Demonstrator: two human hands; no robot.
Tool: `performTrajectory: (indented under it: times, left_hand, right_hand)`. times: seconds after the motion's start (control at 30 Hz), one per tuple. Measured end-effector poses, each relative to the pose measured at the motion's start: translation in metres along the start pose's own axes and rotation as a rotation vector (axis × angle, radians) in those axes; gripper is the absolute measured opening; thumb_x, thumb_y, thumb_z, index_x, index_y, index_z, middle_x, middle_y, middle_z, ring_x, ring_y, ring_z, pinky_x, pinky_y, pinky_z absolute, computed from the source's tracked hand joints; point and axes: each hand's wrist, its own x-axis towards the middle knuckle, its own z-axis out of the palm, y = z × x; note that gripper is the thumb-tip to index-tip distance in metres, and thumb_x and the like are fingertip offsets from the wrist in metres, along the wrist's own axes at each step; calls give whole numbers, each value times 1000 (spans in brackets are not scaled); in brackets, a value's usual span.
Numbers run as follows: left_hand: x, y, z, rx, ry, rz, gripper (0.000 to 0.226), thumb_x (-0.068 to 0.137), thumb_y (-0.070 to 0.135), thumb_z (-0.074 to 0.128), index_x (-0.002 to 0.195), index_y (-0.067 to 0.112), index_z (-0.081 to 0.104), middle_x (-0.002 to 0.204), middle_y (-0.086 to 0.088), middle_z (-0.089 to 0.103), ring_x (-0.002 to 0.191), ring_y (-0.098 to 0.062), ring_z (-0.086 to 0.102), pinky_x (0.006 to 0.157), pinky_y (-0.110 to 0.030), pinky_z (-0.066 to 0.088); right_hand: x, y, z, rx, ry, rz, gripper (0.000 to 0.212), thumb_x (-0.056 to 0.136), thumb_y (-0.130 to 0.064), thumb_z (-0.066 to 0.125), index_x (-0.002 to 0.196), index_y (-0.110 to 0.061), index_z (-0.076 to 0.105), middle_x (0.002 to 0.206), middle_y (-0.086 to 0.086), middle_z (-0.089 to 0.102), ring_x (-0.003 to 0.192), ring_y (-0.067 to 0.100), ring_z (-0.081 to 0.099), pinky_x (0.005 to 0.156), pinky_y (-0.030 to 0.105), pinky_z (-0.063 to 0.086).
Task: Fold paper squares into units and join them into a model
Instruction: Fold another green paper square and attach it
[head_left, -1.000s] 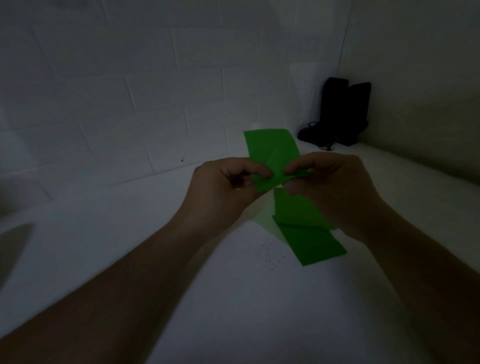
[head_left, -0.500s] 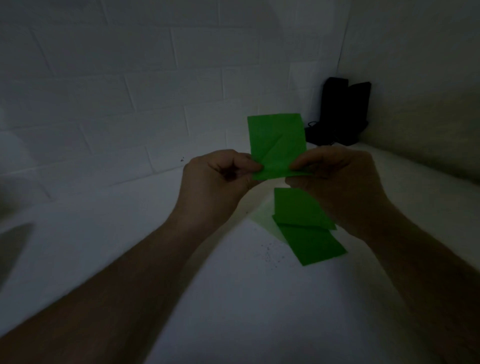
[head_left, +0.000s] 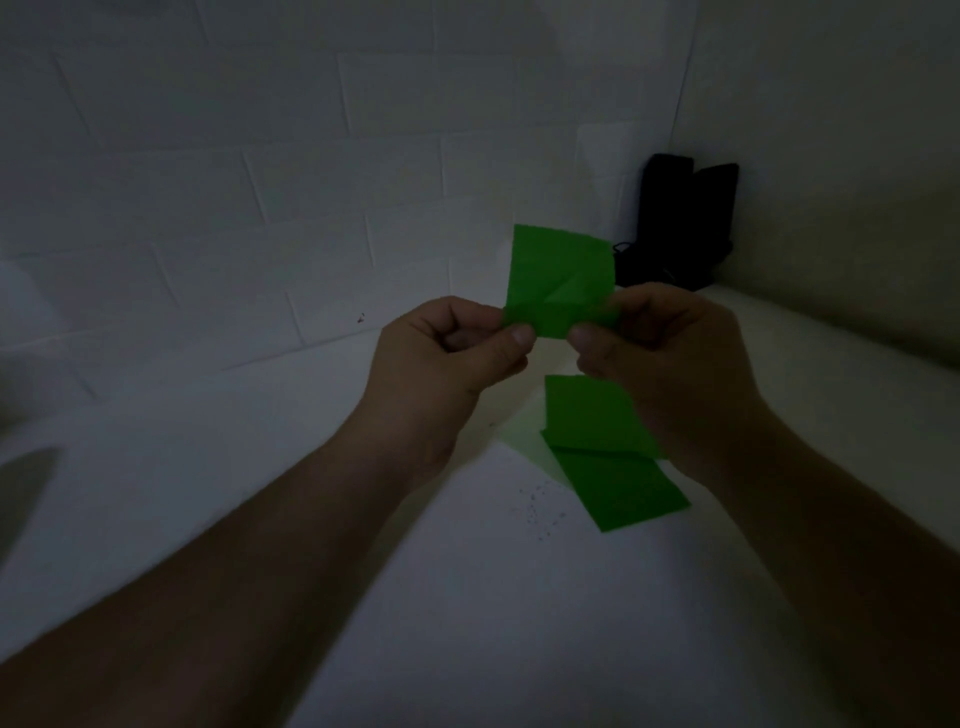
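A creased green paper piece (head_left: 558, 275) stands upright in the air above the white surface. My left hand (head_left: 452, 358) pinches its lower left edge between thumb and fingers. My right hand (head_left: 660, 353) pinches its lower right edge the same way. Both thumbs face me just under a fold along the paper's bottom. Below my right hand, two more green paper pieces (head_left: 608, 452) lie overlapped on the surface, partly hidden by my right wrist.
The white surface (head_left: 260, 493) meets a white brick wall at the back. A black object (head_left: 680, 223) stands in the far right corner. Small dark specks (head_left: 537, 506) dot the surface left of the lying papers. The light is dim.
Both hands have lifted the held paper slightly and turned it more upright. My thumbs have moved closer together along its bottom fold. The papers on the surface have not moved.
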Motion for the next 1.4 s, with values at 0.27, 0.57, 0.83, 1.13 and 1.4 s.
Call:
performTrajectory:
  times: [0.27,0.57,0.83,1.13,1.4]
  left_hand:
    - [1,1,5,-158,110,-249,36,82,-6,77,106,12,57,81,-12,74,74,-20,73,74,-30,61]
    - [0,-4,3,54,-48,-327,15,92,5,71,106,5,73,77,-5,68,70,-12,63,70,-24,58]
    - [1,-6,2,81,-71,-308,3,94,6,68,91,5,69,78,-7,71,70,-14,64,68,-25,58]
    - [1,-12,2,232,-31,-193,8,89,-1,73,96,-1,75,76,-9,71,68,-14,65,68,-25,60]
    - [3,-12,1,253,-7,-184,5,88,-1,74,86,2,72,71,-9,68,62,-15,63,65,-25,59]
  right_hand:
    - [0,3,0,-64,42,40,32,83,-1,78,98,-18,54,64,-2,71,63,16,72,63,34,60]
    - [4,10,-3,-88,72,108,45,84,-8,80,114,-31,54,74,2,72,69,18,73,70,39,62]
    - [7,17,-4,-4,12,140,50,88,-2,74,124,-28,51,71,4,71,69,21,69,73,39,57]
    - [-9,4,10,-192,-59,235,84,79,-13,85,142,-43,38,83,5,76,70,21,74,61,34,63]
    - [-4,10,7,-101,-50,322,92,79,-5,84,149,-38,35,76,2,76,67,19,73,67,38,64]
